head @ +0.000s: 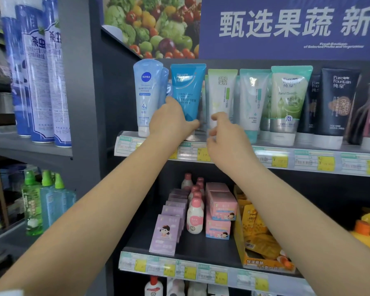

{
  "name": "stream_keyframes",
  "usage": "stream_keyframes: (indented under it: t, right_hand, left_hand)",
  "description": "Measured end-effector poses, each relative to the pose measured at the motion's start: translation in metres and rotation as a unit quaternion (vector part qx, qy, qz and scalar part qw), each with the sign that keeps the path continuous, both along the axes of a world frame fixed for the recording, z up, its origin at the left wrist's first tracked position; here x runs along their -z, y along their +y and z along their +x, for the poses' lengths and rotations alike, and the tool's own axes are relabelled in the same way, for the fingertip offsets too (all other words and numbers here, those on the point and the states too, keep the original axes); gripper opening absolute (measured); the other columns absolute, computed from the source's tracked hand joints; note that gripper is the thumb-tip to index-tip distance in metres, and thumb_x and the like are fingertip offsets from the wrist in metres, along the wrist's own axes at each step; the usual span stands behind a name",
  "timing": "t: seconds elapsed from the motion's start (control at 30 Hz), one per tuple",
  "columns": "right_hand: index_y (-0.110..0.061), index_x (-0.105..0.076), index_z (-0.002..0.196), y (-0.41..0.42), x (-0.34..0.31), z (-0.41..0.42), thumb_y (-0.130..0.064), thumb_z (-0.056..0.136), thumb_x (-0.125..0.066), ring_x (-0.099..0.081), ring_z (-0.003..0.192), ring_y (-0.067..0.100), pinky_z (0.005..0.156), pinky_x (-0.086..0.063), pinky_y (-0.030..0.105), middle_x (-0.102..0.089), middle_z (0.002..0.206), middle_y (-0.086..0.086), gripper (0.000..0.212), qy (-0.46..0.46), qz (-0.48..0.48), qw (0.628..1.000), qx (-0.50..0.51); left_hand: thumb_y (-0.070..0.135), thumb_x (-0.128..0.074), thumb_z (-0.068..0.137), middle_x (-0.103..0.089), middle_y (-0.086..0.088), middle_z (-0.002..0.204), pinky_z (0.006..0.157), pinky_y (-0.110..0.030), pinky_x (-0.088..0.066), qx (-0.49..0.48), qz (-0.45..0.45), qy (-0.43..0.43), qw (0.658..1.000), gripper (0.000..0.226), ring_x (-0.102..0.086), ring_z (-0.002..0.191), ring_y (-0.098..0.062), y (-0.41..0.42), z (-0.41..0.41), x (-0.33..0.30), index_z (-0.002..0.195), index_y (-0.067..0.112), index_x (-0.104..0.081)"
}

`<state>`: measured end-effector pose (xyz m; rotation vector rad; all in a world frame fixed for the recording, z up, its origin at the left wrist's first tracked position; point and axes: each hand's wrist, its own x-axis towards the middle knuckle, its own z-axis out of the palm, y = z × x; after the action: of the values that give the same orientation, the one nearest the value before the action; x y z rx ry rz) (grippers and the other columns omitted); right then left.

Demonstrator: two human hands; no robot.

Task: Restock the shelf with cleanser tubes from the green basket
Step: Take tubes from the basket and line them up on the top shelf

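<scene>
My left hand (169,121) grips the lower part of a blue Pure Fountain cleanser tube (188,90), which stands upright on the top shelf (308,149). A pale blue Nivea tube (146,92) stands just left of it. My right hand (226,137) hovers in front of a white and green tube (221,92), fingers loosely curled, holding nothing. More tubes line the shelf to the right: a teal one (252,99), a green Pure Fountain one (288,97) and a black one (338,99). The green basket is out of view.
Price tags (325,162) run along the shelf edge. Below sit purple boxes (165,233), pink bottles (194,216), pink boxes (221,206) and a yellow display carton (263,242). Tall blue spray cans (39,71) and green bottles (33,210) fill the unit on the left.
</scene>
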<state>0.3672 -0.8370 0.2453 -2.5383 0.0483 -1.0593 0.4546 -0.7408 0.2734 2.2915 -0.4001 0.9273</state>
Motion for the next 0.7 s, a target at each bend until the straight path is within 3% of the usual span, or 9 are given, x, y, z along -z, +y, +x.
stream_keyframes:
  t: [0.13, 0.33, 0.57, 0.7]
  right_hand:
    - [-0.007, -0.040, 0.124, -0.009, -0.006, -0.001, -0.010, 0.089, -0.052, -0.050, 0.106, 0.030, 0.083, -0.041, 0.033, -0.055, 0.110, 0.012, 0.037, -0.048, 0.023, 0.998, 0.038]
    - [-0.002, -0.037, 0.118, -0.011, -0.004, 0.011, -0.016, 0.088, -0.054, -0.049, 0.106, 0.033, 0.077, -0.036, 0.032, -0.049, 0.116, 0.016, 0.037, -0.025, 0.006, 0.996, 0.084]
    - [-0.005, -0.031, 0.118, -0.010, -0.015, 0.022, -0.027, 0.090, -0.054, -0.053, 0.085, 0.029, 0.062, -0.035, 0.031, -0.058, 0.108, 0.012, 0.041, -0.004, 0.059, 0.993, 0.106]
    - [-0.005, -0.029, 0.123, -0.009, -0.021, 0.031, -0.033, 0.088, -0.061, -0.057, 0.101, 0.032, 0.067, -0.038, 0.031, -0.057, 0.115, 0.011, 0.055, 0.015, 0.070, 0.989, 0.130]
  left_hand:
    - [0.044, -0.068, 0.074, -0.055, -0.008, 0.105, 0.065, -0.032, -0.041, 0.009, -0.012, 0.006, 1.000, 0.061, -0.057, 0.096, -0.030, 0.003, 0.001, 0.001, 0.112, 0.007, -0.038]
    - [0.044, -0.065, 0.077, -0.056, -0.011, 0.105, 0.064, -0.032, -0.039, -0.001, -0.015, -0.020, 1.000, 0.057, -0.057, 0.094, -0.031, 0.001, 0.000, 0.008, 0.110, 0.005, -0.038]
    - [0.044, -0.063, 0.079, -0.056, -0.013, 0.106, 0.064, -0.032, -0.038, -0.012, -0.018, -0.039, 0.999, 0.055, -0.057, 0.095, -0.031, -0.001, 0.003, 0.013, 0.110, 0.005, -0.039]
    - [0.044, -0.063, 0.079, -0.056, -0.013, 0.107, 0.064, -0.032, -0.039, -0.012, -0.020, -0.046, 0.999, 0.056, -0.058, 0.095, -0.032, -0.002, 0.004, 0.014, 0.111, 0.005, -0.039]
